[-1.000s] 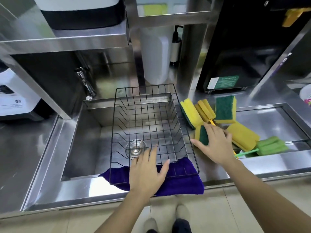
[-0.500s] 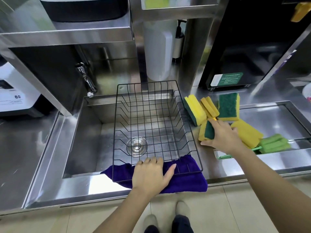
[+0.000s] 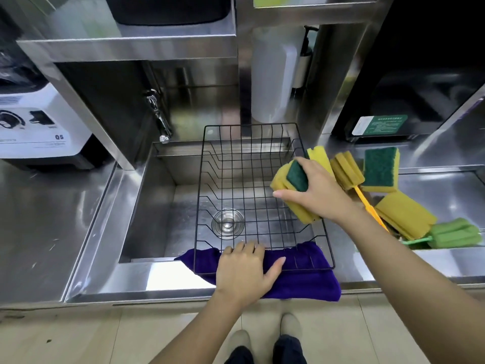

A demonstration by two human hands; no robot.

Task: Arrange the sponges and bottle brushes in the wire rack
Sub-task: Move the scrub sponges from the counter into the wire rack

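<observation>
**First sponges poised over the rack's right edge**

The right hand is closed over a small stack of sponges, yellow bodies with one dark green scouring face turned up, thumb along the near side and fingers wrapped over the top. The stack hangs tilted above the right side of the wire rack, its long axis running roughly from the rack's far right down toward its near right corner, its lower end apparently over the right rim wire. The left hand lies flat and spread on the rack's front rim and the purple cloth beneath it, holding nothing, seemingly steadying the rack. The rack, which looks empty, spans the sink, with the drain visible through its grid.

To the right, on the steel counter, wait the remaining items: a yellow bottle brush with an orange handle, a sponge with its green face up, another yellow sponge, and a green bottle brush at the far right edge.

The rack's interior lies left of and below the held stack, so the right hand is the one placed to lower it, probably turning it to sit square with the wires. Everything still to fetch is also on the right hand's side.
</observation>
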